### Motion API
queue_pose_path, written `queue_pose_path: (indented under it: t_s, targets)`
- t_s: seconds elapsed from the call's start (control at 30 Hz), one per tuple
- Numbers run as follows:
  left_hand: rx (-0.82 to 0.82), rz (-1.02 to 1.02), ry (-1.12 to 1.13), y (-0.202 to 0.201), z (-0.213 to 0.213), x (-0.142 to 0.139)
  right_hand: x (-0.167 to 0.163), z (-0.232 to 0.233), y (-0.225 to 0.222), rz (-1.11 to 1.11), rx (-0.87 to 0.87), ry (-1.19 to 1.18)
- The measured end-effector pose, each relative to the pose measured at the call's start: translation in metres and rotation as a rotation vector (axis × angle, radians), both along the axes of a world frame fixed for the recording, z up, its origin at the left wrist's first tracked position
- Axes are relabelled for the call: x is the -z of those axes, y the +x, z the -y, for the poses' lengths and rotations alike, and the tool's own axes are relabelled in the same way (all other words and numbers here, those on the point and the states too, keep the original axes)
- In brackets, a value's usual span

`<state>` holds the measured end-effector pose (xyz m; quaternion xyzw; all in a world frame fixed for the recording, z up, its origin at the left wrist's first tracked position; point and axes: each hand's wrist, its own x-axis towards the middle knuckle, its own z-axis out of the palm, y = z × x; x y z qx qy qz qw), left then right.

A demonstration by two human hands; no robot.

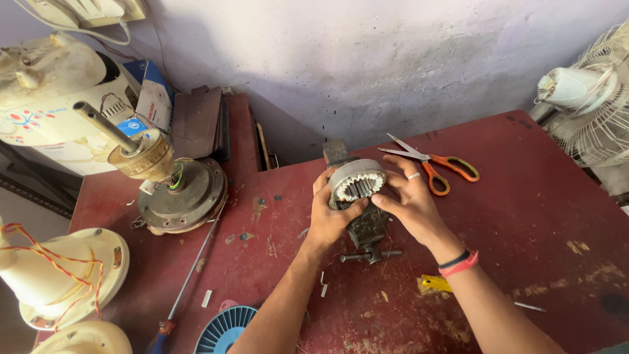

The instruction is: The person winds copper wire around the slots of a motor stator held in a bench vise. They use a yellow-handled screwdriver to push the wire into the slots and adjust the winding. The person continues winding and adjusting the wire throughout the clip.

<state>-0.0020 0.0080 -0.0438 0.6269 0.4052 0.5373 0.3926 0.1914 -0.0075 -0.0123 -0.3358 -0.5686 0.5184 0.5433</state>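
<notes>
1. Stator (pixel 356 181) sits above the vise (pixel 365 226) on the red counter (pixel 524 216), bore tilted toward the camera.
2. Left hand (pixel 327 213) and right hand (pixel 409 200) clasp its rim from opposite sides.
3. Scissors (pixel 429 164) lie just beyond.

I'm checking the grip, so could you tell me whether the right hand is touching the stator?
Touching. The head view shows the right hand with fingers on the rim of the stator.

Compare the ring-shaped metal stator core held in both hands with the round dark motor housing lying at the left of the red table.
The stator core is pale grey, small and held up by both hands; the motor housing is dark brown, wider and rests flat on the red table. The core's centre is open and toothed; the housing carries a shaft. Both are round metal parts.
</notes>
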Motion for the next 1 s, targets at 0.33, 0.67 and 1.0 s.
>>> queue_pose_path:
  t_s: [0.33,0.67,1.0]
  targets:
    - [-0.010,0.009,0.017,0.000,-0.003,0.004,-0.033,0.053,-0.023,0.595,0.553,0.215]
    - [0.057,0.081,-0.044,-0.001,0.002,-0.013,-0.036,0.041,-0.040,0.769,0.711,0.329]
    - [0.010,0.029,-0.040,0.000,0.003,-0.013,-0.008,0.088,-0.002,0.712,0.535,0.252]
